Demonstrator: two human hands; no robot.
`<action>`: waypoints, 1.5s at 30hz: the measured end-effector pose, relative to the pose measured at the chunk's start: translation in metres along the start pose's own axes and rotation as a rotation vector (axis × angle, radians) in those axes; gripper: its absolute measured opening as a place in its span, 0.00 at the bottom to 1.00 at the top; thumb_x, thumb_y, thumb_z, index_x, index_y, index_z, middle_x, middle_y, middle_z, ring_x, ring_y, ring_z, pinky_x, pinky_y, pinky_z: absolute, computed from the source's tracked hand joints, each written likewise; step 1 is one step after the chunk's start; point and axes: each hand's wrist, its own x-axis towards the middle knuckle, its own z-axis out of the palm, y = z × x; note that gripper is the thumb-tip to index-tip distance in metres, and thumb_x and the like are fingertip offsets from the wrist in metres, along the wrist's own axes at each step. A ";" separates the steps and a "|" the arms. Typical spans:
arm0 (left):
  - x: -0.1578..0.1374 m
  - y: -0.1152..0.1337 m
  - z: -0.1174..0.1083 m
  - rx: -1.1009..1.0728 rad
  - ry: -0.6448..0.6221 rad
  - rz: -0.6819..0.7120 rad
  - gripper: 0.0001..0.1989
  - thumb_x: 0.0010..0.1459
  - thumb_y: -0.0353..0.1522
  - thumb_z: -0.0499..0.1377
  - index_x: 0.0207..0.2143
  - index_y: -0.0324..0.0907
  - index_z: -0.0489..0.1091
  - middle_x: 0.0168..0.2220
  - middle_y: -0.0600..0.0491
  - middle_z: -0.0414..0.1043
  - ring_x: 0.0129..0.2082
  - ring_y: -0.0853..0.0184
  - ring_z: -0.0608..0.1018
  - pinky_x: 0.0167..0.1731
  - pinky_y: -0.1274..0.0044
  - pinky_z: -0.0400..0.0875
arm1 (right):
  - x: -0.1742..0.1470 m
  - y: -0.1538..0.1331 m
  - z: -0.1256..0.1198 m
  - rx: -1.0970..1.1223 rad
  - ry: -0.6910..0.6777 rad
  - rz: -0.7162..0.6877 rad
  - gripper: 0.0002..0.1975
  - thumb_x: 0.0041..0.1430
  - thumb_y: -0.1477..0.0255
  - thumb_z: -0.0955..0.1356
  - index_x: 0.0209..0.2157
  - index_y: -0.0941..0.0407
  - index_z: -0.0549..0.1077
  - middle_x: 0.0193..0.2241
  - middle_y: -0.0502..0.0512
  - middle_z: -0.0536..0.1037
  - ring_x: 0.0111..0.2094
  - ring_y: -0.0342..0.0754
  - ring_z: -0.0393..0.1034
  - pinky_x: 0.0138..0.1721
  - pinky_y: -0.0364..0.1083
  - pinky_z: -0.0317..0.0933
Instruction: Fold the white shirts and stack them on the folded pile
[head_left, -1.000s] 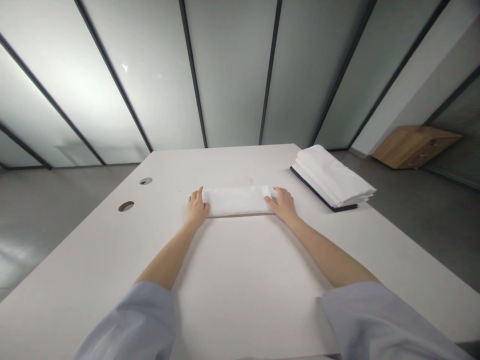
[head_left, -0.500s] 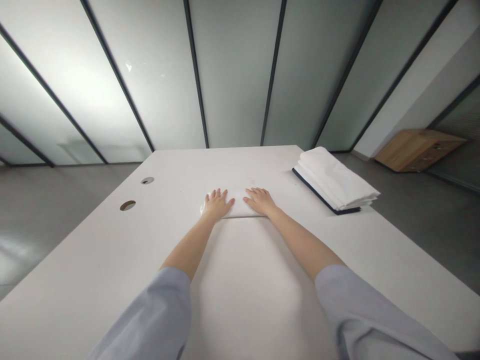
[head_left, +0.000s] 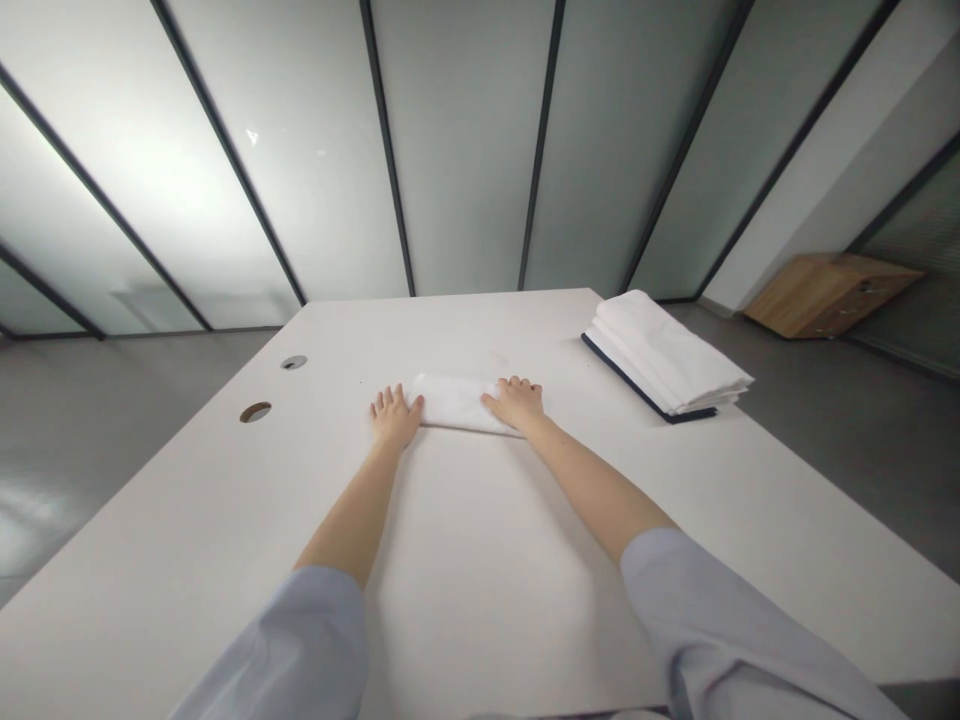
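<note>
Two flat hands, left hand (head_left: 394, 417) and right hand (head_left: 516, 403), on one folded cloth (head_left: 454, 403).

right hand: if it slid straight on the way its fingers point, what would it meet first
Probably nothing: the right hand lies flat on the small folded white cloth, fingers pointing across bare white table towards its far edge.
</note>
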 end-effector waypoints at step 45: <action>0.020 -0.027 0.004 -0.718 0.234 -0.283 0.15 0.62 0.40 0.48 0.48 0.43 0.61 0.40 0.49 0.74 0.39 0.65 0.77 0.41 0.72 0.70 | 0.022 0.098 -0.055 0.043 -0.318 0.073 0.19 0.55 0.71 0.65 0.47 0.63 0.76 0.45 0.67 0.78 0.45 0.55 0.74 0.40 0.44 0.63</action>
